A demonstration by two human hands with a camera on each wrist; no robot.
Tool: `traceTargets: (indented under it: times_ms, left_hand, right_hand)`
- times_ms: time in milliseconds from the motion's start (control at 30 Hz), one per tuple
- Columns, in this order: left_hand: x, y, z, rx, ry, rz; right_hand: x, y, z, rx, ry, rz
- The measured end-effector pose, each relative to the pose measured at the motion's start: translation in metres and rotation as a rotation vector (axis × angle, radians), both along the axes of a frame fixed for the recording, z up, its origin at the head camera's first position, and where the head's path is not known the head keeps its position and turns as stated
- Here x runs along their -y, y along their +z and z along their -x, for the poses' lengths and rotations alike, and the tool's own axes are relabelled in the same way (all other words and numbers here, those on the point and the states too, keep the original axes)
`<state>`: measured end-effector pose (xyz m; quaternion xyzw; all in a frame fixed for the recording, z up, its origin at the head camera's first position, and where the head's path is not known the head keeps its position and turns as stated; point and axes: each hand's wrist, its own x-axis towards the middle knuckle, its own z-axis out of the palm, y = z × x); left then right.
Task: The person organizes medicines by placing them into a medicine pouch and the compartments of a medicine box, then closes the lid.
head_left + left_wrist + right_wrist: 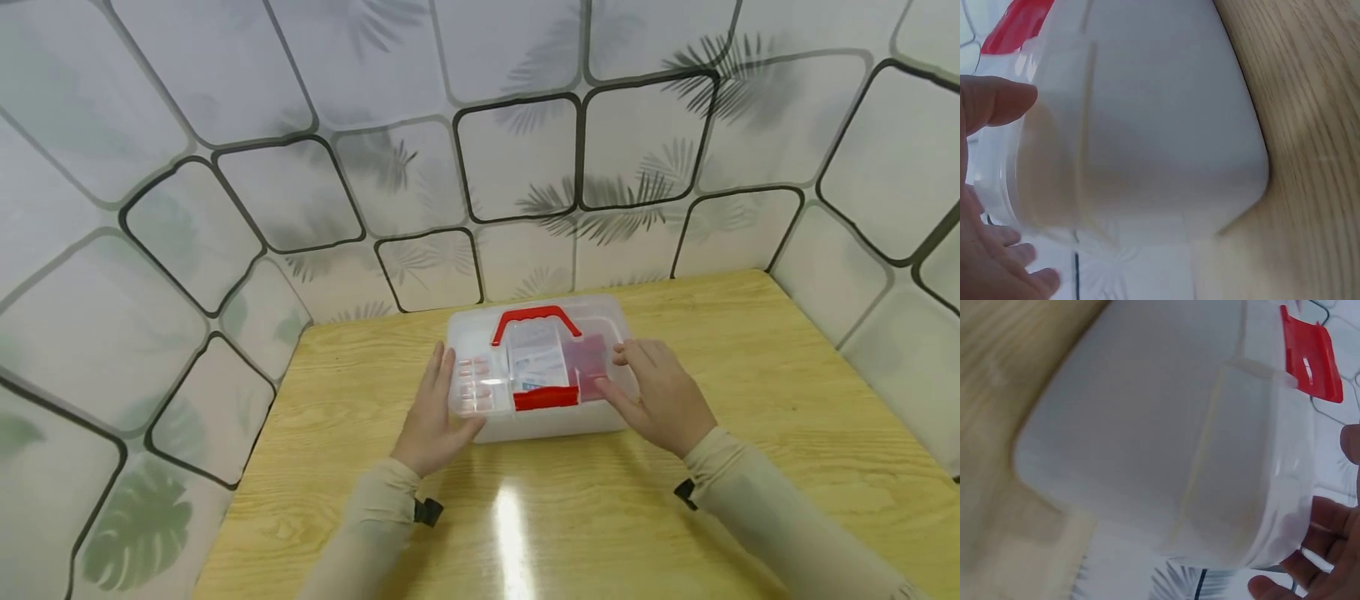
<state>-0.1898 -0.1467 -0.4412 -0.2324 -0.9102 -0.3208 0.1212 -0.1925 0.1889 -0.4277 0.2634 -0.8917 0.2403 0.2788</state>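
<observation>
A translucent plastic storage box [551, 425] stands on the table with its lid on. A red handle [536, 313] is on the lid, and a red latch [546, 398] sits at its front edge; the right wrist view shows this latch [1315, 359] sticking up from the lid. My left hand [433, 421] is at the box's left side, fingers straight along it and thumb at the front corner of the lid. Over the lid's right edge is my right hand [660, 398], fingers slightly bent, thumb stretched toward the latch. In the right wrist view its fingers [1329, 540] are by the lid's corner.
Small pinkish items [474, 387] show through the lid's left compartment, a pink-purple thing [587, 358] and white-blue packs [538, 367] through the rest. The wooden table [600, 517] meets patterned wall covering [525, 158] at the back and sides.
</observation>
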Motion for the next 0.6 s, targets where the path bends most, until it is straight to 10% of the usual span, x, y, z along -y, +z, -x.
traceTargets:
  times_ms: [233, 600]
  left_hand:
    - [-0.021, 0.011, 0.005, -0.357, -0.064, 0.206]
    - [-0.05, 0.021, 0.002, -0.317, 0.098, 0.245]
  right_hand:
    - [0.021, 0.016, 0.018, 0.079, -0.023, -0.074]
    - [0.03, 0.009, 0.022, 0.199, -0.015, -0.032]
